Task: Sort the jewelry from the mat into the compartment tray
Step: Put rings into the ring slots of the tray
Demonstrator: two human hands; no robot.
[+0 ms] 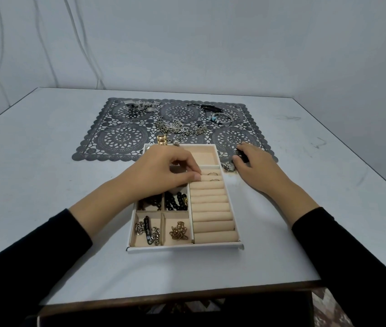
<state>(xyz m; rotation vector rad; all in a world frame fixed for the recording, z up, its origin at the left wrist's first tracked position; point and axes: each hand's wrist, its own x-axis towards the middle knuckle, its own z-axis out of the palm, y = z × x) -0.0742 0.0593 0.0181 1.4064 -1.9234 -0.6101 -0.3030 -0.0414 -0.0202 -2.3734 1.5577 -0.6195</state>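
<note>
While the compartment tray (182,249) is set lengthwise toward the mat (116,138), the left hand (163,171) is curled over its far ring rolls (211,215); its hold cannot be told. Right of the tray, a small dark piece (242,155) is gripped by the right hand (255,167).

looks like a plain room in a home: bare pale wall (211,43) with loose cables (46,55) hanging down, a scuffed white tabletop (46,161), a lacy mat (126,138), patterned flooring (324,305) below.
</note>
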